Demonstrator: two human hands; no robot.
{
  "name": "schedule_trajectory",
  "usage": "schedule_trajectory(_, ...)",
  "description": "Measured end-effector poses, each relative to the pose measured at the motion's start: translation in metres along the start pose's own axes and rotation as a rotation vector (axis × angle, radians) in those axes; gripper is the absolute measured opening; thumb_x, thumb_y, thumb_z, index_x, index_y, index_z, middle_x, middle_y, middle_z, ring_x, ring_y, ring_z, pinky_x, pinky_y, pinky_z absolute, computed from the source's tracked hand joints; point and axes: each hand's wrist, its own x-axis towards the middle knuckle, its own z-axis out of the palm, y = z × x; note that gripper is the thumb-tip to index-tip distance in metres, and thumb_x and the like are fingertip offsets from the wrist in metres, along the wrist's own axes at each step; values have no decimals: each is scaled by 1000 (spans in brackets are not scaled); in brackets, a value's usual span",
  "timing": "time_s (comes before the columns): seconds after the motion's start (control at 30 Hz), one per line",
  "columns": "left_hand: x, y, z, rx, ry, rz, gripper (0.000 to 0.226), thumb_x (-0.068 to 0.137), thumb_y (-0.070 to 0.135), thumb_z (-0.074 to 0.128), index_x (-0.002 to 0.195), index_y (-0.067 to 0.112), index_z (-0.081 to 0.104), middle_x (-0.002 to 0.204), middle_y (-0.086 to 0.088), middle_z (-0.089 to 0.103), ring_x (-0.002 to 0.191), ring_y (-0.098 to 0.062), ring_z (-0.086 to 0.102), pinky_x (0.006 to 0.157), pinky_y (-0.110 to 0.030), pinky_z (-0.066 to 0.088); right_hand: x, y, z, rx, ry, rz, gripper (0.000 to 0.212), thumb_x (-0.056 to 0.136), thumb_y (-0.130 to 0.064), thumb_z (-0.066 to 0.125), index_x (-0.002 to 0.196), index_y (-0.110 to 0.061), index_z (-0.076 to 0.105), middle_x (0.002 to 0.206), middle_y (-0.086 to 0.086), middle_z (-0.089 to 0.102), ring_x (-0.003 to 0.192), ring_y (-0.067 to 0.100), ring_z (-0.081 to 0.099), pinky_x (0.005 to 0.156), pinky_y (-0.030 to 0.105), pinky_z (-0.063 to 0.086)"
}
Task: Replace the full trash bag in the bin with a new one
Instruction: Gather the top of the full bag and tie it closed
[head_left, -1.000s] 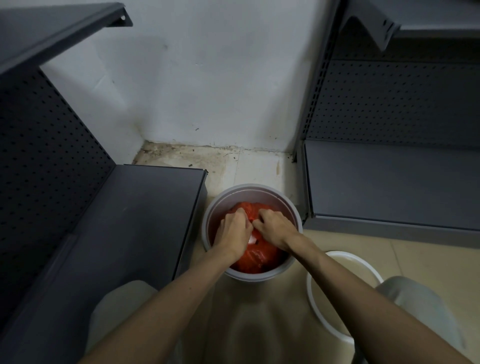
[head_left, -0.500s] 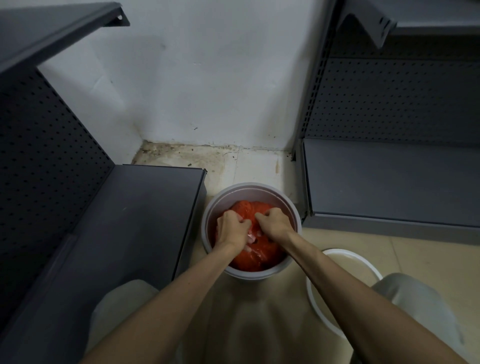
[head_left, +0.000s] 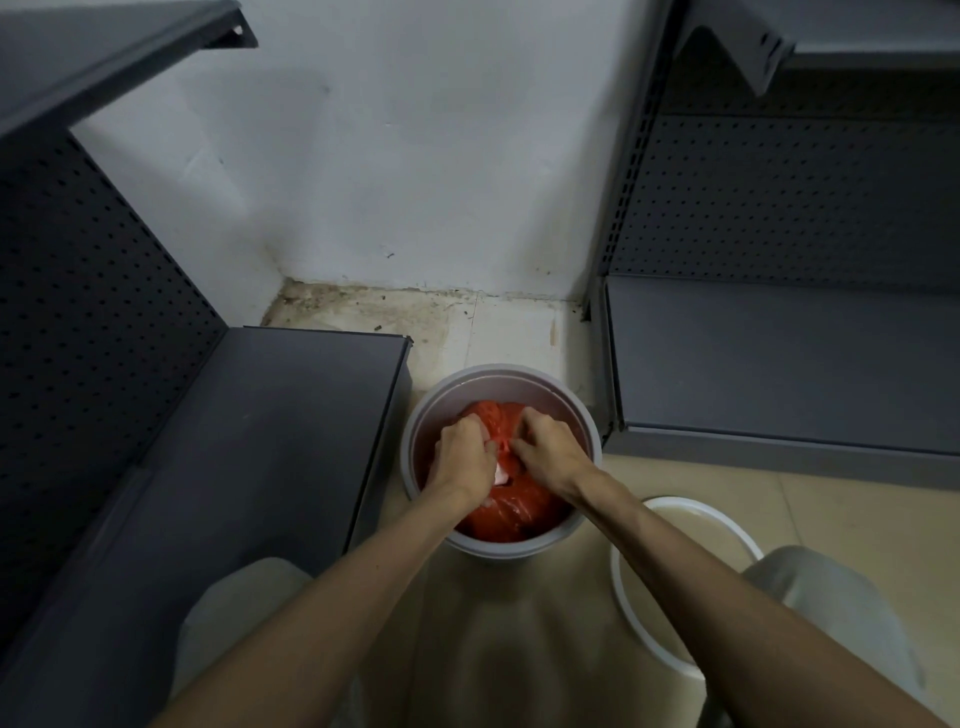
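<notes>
On the stained tile floor (head_left: 467, 327) between grey shelves (head_left: 779, 353), both hands (head_left: 506, 452) clutch the red bag (head_left: 511, 512).

No text, label, brand, number or sign can be read anywhere in view. The grey bin (head_left: 503, 382), the red bag (head_left: 511, 512) inside it, the dark shelves (head_left: 249, 441) on both sides, the white wall (head_left: 415, 156) and the floor (head_left: 519, 332) carry no lettering.
</notes>
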Motion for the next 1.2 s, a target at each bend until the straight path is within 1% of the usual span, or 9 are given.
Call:
schedule_trajectory(0.2, -8, 2, 8, 122, 23, 3, 38, 87, 10, 64, 122, 5, 51, 125, -13, 55, 115, -34, 58, 98, -49, 49, -6, -8, 11, 29, 94, 81, 15, 92, -9, 48, 102, -1, 55, 106, 20, 67, 98, 35, 65, 89, 40, 51)
schedule_trajectory(0.47, -8, -1, 20, 86, 47, -112, 52, 90, 18, 62, 136, 6, 43, 136, -12, 51, 124, -31, 53, 108, -44, 42, -11, -14, 20, -14, 127, 228, 26, 90, -15, 52, 111, -2, 59, 111, 16, 66, 104, 36, 64, 88, 38, 49)
schedule_trajectory(0.53, -7, 0, 23, 23, 68, -158, 48, 89, 19, 62, 133, 5, 48, 132, -12, 55, 122, -30, 55, 105, -42, 45, -8, -14, 23, 14, 142, 282, 30, 87, -15, 55, 114, -3, 61, 113, 16, 66, 106, 35, 64, 91, 40, 51)
schedule_trajectory(0.6, -6, -1, 24, -21, 80, -209, 45, 88, 18, 63, 130, 5, 51, 129, -10, 59, 117, -29, 59, 89, -27, 53, -6, -13, 26, 40, 135, 310, 33, 86, -16, 56, 117, -4, 61, 114, 16, 66, 107, 35, 64, 93, 41, 52)
schedule_trajectory(0.67, -6, 1, 20, -17, 77, -232, 38, 89, 13, 62, 126, 2, 56, 125, -10, 62, 112, -28, 62, 72, -17, 48, -5, -9, 25, 47, 116, 318, 33, 86, -15, 57, 117, -4, 61, 115, 17, 66, 107, 35, 63, 93, 40, 52)
schedule_trajectory(0.8, -6, -1, 3, 74, 85, -76, 14, 93, 12, 57, 99, 1, 62, 109, -9, 65, 103, -29, 63, 89, -39, 52, -4, -1, 10, -57, 42, 207, 27, 88, -17, 52, 112, -5, 56, 117, 21, 64, 109, 39, 60, 92, 41, 49)
schedule_trajectory(0.9, -3, -11, -10, 163, 49, 99, 11, 93, 17, 58, 103, 13, 59, 114, -5, 57, 104, -26, 60, 93, -44, 50, -7, 0, -2, -207, -6, 51, 25, 91, -23, 52, 112, -9, 51, 118, 18, 63, 111, 39, 59, 91, 42, 47)
schedule_trajectory(1.03, -2, -19, -20, 330, -61, 357, 29, 92, 29, 60, 120, 23, 55, 121, 2, 47, 106, -23, 61, 93, -43, 51, -13, -6, -11, -366, -55, -130, 42, 90, -36, 56, 125, -17, 48, 128, 10, 46, 110, 35, 58, 92, 42, 45)
schedule_trajectory(1.2, -1, -22, -15, 555, -138, 396, 53, 93, 36, 59, 140, 19, 42, 141, -2, 34, 121, -23, 53, 100, -42, 48, -10, 0, -9, -541, -161, -183, 51, 87, -43, 59, 132, -22, 49, 136, 9, 39, 109, 34, 57, 95, 44, 46)
